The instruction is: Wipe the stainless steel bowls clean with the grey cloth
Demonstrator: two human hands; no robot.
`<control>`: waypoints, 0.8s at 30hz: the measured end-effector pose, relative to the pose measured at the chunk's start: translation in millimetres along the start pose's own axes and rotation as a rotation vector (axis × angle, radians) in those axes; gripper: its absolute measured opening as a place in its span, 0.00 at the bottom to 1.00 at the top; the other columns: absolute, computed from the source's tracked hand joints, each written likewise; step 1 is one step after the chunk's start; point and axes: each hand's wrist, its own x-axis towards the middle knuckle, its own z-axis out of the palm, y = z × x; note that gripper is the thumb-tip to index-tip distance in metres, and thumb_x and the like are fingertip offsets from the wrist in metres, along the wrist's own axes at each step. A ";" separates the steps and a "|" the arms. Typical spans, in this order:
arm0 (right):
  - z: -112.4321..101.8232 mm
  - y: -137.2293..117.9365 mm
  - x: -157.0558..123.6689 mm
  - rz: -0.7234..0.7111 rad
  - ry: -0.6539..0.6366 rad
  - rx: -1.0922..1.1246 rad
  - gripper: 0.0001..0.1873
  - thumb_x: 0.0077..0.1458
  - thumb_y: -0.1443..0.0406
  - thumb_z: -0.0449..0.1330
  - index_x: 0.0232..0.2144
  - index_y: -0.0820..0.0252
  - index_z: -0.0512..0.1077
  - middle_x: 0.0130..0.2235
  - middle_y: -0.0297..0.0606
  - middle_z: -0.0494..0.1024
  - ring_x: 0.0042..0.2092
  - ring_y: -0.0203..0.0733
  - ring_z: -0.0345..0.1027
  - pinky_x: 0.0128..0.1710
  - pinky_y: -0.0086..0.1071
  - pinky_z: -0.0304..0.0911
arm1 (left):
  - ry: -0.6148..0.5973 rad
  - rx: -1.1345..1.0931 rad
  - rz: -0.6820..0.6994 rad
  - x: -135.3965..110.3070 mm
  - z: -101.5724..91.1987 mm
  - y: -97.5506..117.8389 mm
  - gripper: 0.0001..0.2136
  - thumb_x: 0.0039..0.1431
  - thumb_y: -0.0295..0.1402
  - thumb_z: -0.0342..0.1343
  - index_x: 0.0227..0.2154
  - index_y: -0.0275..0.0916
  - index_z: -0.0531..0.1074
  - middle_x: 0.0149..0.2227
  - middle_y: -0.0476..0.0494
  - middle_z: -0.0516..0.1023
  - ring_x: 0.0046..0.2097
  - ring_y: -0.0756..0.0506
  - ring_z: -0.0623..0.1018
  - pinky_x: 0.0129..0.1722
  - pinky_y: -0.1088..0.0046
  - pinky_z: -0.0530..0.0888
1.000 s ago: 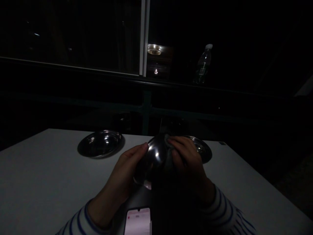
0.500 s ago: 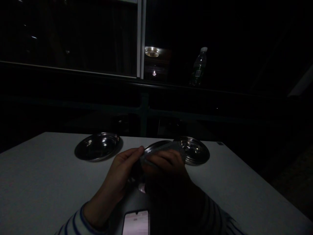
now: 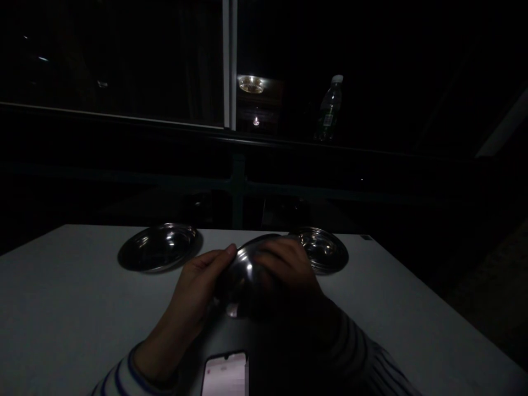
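The scene is very dark. My left hand (image 3: 196, 286) grips the left edge of a shiny steel plate (image 3: 243, 269), tilted up above the white table (image 3: 61, 308). My right hand (image 3: 289, 267) lies over the plate's upper right side with fingers curled against it; whether a cloth is under the fingers is too dark to tell. Both sleeves are white with dark stripes.
A steel plate (image 3: 157, 254) lies on the table at the left, another steel plate (image 3: 324, 250) at the right behind my right hand. A lit phone (image 3: 225, 375) lies near the front edge. A plastic bottle (image 3: 329, 110) stands on a dark ledge behind.
The held plate has tipped from nearly flat back to a steeper tilt, and my right hand has slid across its surface. The view has shifted slightly.
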 end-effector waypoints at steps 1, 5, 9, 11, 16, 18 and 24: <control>-1.8 4.3 0.7 0.091 0.049 0.034 0.10 0.54 0.67 0.51 0.39 0.59 0.69 0.42 0.39 0.72 0.45 0.41 0.61 0.44 0.37 0.58 | 0.016 -0.012 -0.010 -0.3 -0.1 1.5 0.11 0.42 0.39 0.61 0.17 0.36 0.71 0.16 0.53 0.71 0.19 0.53 0.69 0.18 0.81 0.64; -4.1 3.0 2.4 0.180 0.124 0.055 0.09 0.54 0.67 0.51 0.37 0.60 0.69 0.41 0.39 0.72 0.44 0.41 0.62 0.44 0.38 0.58 | 0.020 -0.003 -0.007 -2.2 0.8 5.3 0.12 0.42 0.40 0.61 0.16 0.36 0.71 0.14 0.53 0.70 0.17 0.54 0.68 0.17 0.80 0.62; -0.5 -7.8 2.1 -0.055 -0.003 0.002 0.10 0.52 0.62 0.54 0.38 0.55 0.69 0.44 0.33 0.72 0.45 0.43 0.61 0.44 0.41 0.55 | -0.020 0.059 0.020 -2.7 0.6 4.0 0.14 0.43 0.40 0.61 0.14 0.35 0.69 0.12 0.54 0.67 0.16 0.56 0.64 0.15 0.81 0.58; -1.5 -1.4 2.7 0.028 0.023 0.034 0.09 0.53 0.66 0.53 0.38 0.57 0.69 0.43 0.36 0.72 0.45 0.41 0.61 0.44 0.39 0.56 | -0.004 0.051 0.019 -2.0 -0.5 3.8 0.13 0.42 0.40 0.61 0.14 0.36 0.70 0.13 0.54 0.67 0.16 0.55 0.65 0.16 0.81 0.60; -1.2 5.8 2.8 0.227 0.171 0.057 0.09 0.54 0.68 0.51 0.36 0.61 0.69 0.39 0.39 0.72 0.43 0.39 0.63 0.42 0.35 0.59 | 0.027 0.045 0.049 -2.4 -1.4 4.9 0.12 0.43 0.40 0.60 0.17 0.36 0.72 0.15 0.52 0.71 0.19 0.53 0.69 0.18 0.80 0.63; 3.1 -4.0 0.5 0.050 0.125 -0.008 0.09 0.54 0.64 0.52 0.36 0.58 0.70 0.40 0.37 0.72 0.44 0.42 0.61 0.43 0.38 0.57 | 0.000 0.058 0.063 -3.8 0.0 3.9 0.13 0.43 0.40 0.60 0.15 0.35 0.71 0.15 0.52 0.71 0.18 0.54 0.68 0.18 0.81 0.62; 6.0 -4.2 -3.3 0.008 0.148 -0.022 0.10 0.54 0.68 0.51 0.39 0.58 0.68 0.41 0.37 0.72 0.44 0.41 0.62 0.43 0.38 0.58 | 0.014 -0.022 0.007 -4.8 4.0 0.3 0.12 0.44 0.40 0.60 0.19 0.35 0.72 0.16 0.52 0.71 0.19 0.53 0.70 0.19 0.80 0.64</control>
